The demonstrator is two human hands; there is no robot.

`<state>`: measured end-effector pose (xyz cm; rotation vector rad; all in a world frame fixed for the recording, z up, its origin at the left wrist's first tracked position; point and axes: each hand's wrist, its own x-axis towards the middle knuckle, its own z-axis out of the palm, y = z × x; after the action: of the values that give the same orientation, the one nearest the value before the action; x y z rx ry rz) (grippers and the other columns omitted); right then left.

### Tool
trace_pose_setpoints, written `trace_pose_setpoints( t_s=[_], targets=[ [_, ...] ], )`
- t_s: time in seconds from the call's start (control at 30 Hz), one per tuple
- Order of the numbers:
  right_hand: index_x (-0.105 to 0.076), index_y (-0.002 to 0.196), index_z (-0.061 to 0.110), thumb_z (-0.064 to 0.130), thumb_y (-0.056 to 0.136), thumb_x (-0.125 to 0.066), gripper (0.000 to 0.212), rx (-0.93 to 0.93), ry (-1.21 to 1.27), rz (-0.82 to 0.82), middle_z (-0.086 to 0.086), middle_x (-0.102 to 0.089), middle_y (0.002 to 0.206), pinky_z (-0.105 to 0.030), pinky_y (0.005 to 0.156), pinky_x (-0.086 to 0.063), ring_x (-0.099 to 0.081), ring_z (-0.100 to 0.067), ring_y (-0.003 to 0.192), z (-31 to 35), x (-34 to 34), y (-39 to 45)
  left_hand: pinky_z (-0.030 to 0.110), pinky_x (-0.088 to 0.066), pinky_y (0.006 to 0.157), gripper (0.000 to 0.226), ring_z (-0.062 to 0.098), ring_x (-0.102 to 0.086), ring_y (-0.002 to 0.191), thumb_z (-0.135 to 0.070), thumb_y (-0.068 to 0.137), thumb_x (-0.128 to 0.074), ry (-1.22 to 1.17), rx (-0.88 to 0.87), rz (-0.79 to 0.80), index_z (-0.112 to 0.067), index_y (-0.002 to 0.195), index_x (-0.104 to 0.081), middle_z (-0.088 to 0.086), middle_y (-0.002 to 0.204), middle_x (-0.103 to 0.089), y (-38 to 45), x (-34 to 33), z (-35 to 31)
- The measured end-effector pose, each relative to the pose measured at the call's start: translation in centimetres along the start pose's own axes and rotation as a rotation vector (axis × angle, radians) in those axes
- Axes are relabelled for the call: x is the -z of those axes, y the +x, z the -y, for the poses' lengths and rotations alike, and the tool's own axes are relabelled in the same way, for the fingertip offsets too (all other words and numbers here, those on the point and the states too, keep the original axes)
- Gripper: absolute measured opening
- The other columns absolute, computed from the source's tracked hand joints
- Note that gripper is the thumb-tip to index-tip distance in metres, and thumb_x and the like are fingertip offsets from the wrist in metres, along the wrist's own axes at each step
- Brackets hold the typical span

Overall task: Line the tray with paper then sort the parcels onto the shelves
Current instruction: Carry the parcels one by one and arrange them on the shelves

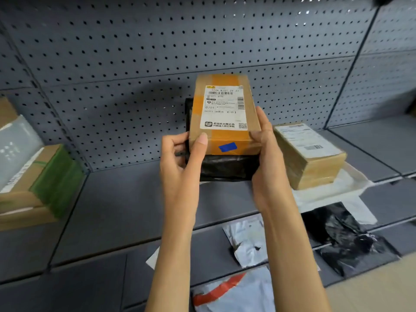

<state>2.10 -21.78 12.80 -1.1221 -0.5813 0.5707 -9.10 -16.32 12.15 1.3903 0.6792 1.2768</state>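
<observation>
A brown cardboard parcel with orange tape, a white shipping label and a blue sticker lies on top of a black plastic-wrapped parcel. Both are held together above the grey shelf. My left hand grips their left side, thumb on the box's front corner. My right hand clasps the right side. To the right, a white tray lined with white paper carries a tape-wrapped brown parcel.
At the left stand cardboard boxes with green tape and a clear-wrapped parcel. Lower shelves hold a silver-white bag, a black bag and a white bag with red tape. A grey pegboard wall backs the shelf.
</observation>
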Motion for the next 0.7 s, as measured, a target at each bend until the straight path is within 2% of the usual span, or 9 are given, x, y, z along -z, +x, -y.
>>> trace_pose_setpoints(
  t_s=[0.07,0.13,0.2,0.27,0.37,0.43,0.47,0.6,0.7],
  targets=[
    [-0.043,0.148,0.044,0.029,0.092,-0.043,0.059,0.032,0.009,-0.032,0.009,-0.067,0.135,-0.046,0.114,-0.042,-0.06,-0.014,0.128,1.7,3.2,0.1,0.012,-0.047,0.077,0.016,-0.001,-0.063,0.09,-0.032,0.094,-0.067,-0.005,-0.026,0.034,-0.023,0.105,-0.06,-0.012,0.102,-0.069,-1.1,-3.2,-0.6],
    [-0.043,0.149,0.043,0.026,0.096,-0.04,0.055,0.071,0.007,-0.056,0.011,-0.067,0.135,-0.043,0.112,-0.045,-0.061,-0.012,0.128,3.5,6.6,0.1,0.012,-0.047,0.077,0.018,-0.002,-0.062,0.089,-0.034,0.094,-0.067,-0.007,-0.065,0.062,-0.023,0.107,-0.06,-0.013,0.102,-0.069,-2.4,-6.6,-1.1],
    [-0.043,0.149,0.04,0.024,0.099,-0.04,0.053,0.109,0.017,-0.091,0.015,-0.072,0.125,-0.031,0.099,-0.052,-0.067,-0.007,0.118,5.4,10.5,0.0,0.01,-0.047,0.075,0.021,-0.007,-0.061,0.084,-0.033,0.094,-0.067,-0.023,-0.093,0.098,-0.02,0.108,-0.06,-0.013,0.101,-0.068,-3.9,-10.5,-1.8],
    [-0.044,0.149,0.039,0.027,0.095,-0.041,0.056,0.143,0.014,-0.121,0.018,-0.076,0.114,-0.029,0.09,-0.054,-0.071,-0.005,0.108,7.2,14.6,0.1,0.009,-0.047,0.074,0.022,-0.008,-0.062,0.085,-0.033,0.094,-0.067,-0.031,-0.115,0.14,-0.018,0.109,-0.06,-0.014,0.101,-0.068,-5.6,-14.5,-2.2],
    [-0.043,0.149,0.038,0.03,0.088,-0.043,0.061,0.159,-0.006,-0.156,0.019,-0.078,0.107,-0.034,0.093,-0.054,-0.074,-0.003,0.101,9.3,20.5,0.2,0.007,-0.045,0.077,0.022,-0.006,-0.062,0.092,-0.034,0.095,-0.066,-0.021,-0.105,0.183,-0.018,0.109,-0.06,-0.014,0.103,-0.068,-8.0,-20.4,-1.9],
    [-0.043,0.149,0.04,0.033,0.086,-0.043,0.063,0.164,-0.022,-0.186,0.016,-0.075,0.119,-0.04,0.102,-0.052,-0.072,-0.006,0.109,10.6,24.5,0.1,0.008,-0.045,0.078,0.023,-0.003,-0.062,0.095,-0.035,0.095,-0.066,-0.022,-0.084,0.206,-0.018,0.109,-0.06,-0.012,0.104,-0.067,-9.8,-24.3,-1.3],
    [-0.043,0.149,0.04,0.033,0.087,-0.043,0.063,0.164,-0.025,-0.198,0.016,-0.074,0.121,-0.042,0.105,-0.051,-0.071,-0.007,0.112,11.0,26.3,0.0,0.008,-0.045,0.078,0.023,-0.003,-0.062,0.095,-0.035,0.095,-0.066,-0.026,-0.075,0.217,-0.018,0.109,-0.06,-0.012,0.104,-0.067,-10.5,-26.0,-1.1],
    [-0.043,0.148,0.04,0.025,0.102,-0.04,0.049,0.177,-0.015,-0.252,0.02,-0.076,0.11,-0.04,0.101,-0.052,-0.073,-0.005,0.105,13.0,33.7,-0.1,0.01,-0.045,0.08,0.025,-0.003,-0.061,0.093,-0.038,0.094,-0.066,-0.039,-0.056,0.262,-0.019,0.109,-0.059,-0.014,0.102,-0.066,-13.8,-32.9,-0.3],
    [-0.041,0.15,0.041,0.025,0.101,-0.041,0.051,0.174,-0.032,-0.296,0.019,-0.075,0.113,-0.042,0.105,-0.051,-0.072,-0.005,0.108,14.5,38.1,-0.2,0.009,-0.045,0.079,0.025,-0.007,-0.06,0.09,-0.038,0.095,-0.066,-0.05,-0.043,0.302,-0.019,0.109,-0.059,-0.016,0.1,-0.065,-15.7,-37.2,-0.2]
  ],
)
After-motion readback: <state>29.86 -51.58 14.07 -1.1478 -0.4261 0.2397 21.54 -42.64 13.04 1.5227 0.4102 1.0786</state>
